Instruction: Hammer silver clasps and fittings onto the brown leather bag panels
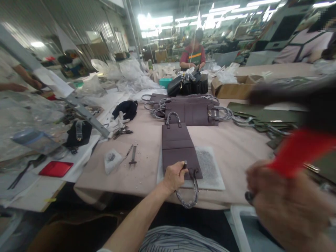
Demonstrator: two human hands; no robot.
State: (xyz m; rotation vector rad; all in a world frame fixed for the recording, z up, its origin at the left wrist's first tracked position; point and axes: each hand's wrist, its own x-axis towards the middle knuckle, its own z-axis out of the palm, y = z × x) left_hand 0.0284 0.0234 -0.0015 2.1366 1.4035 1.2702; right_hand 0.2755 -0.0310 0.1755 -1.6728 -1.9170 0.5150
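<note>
My left hand (173, 177) is closed around a short dark metal punch-like tool (185, 163), held upright on the near end of a dark purple bag panel (177, 140). Its lower tip is hidden by my fingers. Plastic-wrapped handles show at both ends of the panel, the near handle (187, 203) hanging past the table edge. Beneath the panel lies a speckled stone slab (211, 166). Raised at the right and close to the camera, my right hand (288, 206) grips a hammer (296, 150) with a red part and a dark head, all smeared by motion.
More purple bag panels (191, 111) lie beyond, with green pieces (273, 117) at right. Left of the slab are a metal tool (133, 156) and a small plastic bag (111, 161). A red phone-like object (56, 168) lies far left. A co-worker (193, 52) sits opposite.
</note>
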